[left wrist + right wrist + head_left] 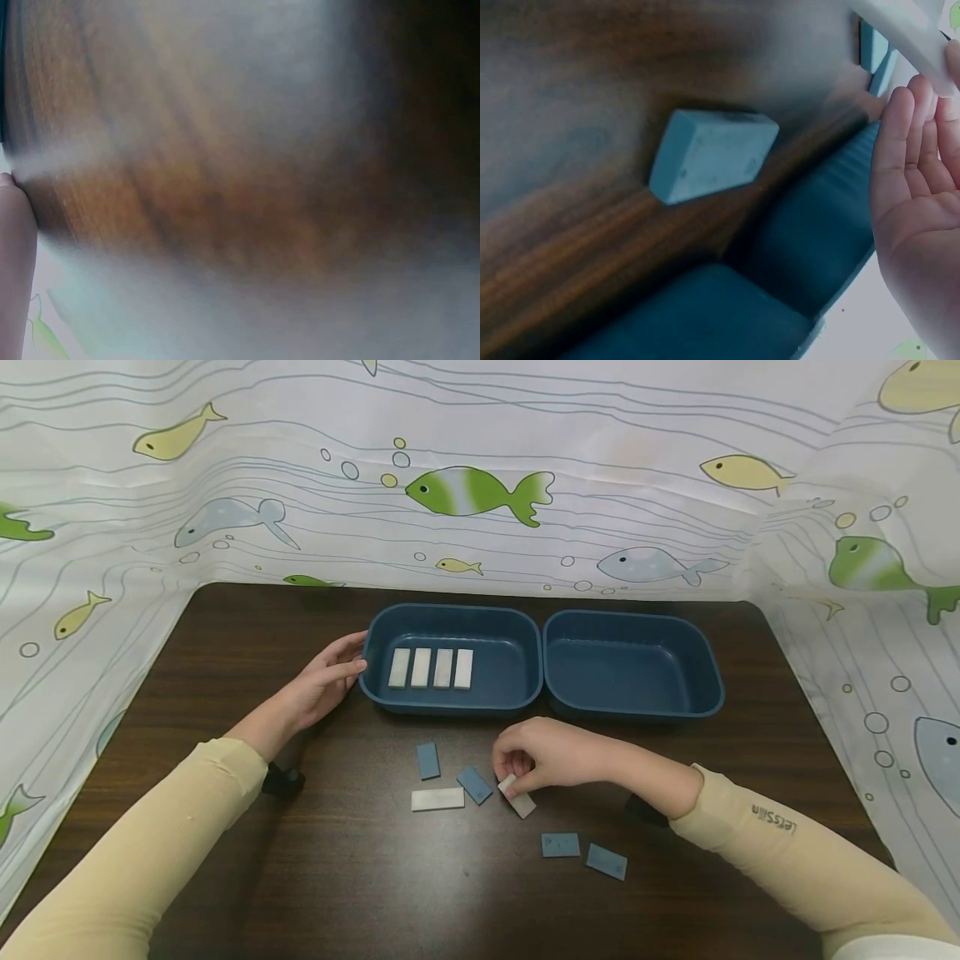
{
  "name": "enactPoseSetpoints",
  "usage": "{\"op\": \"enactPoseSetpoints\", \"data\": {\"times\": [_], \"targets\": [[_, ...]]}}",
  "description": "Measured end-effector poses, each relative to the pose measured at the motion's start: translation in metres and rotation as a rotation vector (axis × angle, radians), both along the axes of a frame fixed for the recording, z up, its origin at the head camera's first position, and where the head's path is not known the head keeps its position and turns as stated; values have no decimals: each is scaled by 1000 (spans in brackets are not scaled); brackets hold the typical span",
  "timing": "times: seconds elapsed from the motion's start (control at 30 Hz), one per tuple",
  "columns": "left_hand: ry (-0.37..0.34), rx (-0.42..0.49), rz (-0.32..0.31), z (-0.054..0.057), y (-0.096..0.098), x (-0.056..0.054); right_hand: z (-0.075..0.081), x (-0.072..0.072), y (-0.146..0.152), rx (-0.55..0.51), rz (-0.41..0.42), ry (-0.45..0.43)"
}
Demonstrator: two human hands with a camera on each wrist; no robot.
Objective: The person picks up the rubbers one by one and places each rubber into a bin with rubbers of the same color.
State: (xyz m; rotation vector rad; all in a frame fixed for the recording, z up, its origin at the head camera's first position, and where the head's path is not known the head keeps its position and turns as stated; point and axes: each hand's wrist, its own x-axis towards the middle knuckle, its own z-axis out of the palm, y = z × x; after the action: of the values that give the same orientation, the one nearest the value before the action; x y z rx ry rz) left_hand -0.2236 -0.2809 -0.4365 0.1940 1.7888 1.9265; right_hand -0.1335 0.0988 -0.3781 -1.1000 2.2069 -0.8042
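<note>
My left hand (pixel 322 687) rests against the left end of a blue bin (pixel 510 703), its thumb tip right at the rim. Inside that bin, several white rectangular blocks (pixel 442 668) stand in a row toward the left. Below the bins, my right hand (pixel 558 753) pinches another white block (pixel 519 802) between thumb and fingers; it tilts just over the table. In the right wrist view, the pale block (pixel 911 37) shows at the fingertips. Nearest to this hand on its left lies a blue block (pixel 475 785), with a white block (pixel 438 799) beside it.
A second blue bin (pixel 708 702) adjoins the first on the right. Another blue block (pixel 427 761) lies under the left bin, and two more, one blue block (pixel 560 845) and its neighbour (pixel 607 862), lie nearer the front. A fish-patterned curtain (pixel 480 552) rises behind the table.
</note>
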Motion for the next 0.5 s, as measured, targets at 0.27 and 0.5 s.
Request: {"op": "enactPoseSetpoints", "data": {"times": [0.27,0.5], "targets": [[8,11,-7,-2,2,-2,10,-5,2,28,-45,50],[-11,-9,1,-1,0,-1,18,-14,-6,16,-45,126]]}}
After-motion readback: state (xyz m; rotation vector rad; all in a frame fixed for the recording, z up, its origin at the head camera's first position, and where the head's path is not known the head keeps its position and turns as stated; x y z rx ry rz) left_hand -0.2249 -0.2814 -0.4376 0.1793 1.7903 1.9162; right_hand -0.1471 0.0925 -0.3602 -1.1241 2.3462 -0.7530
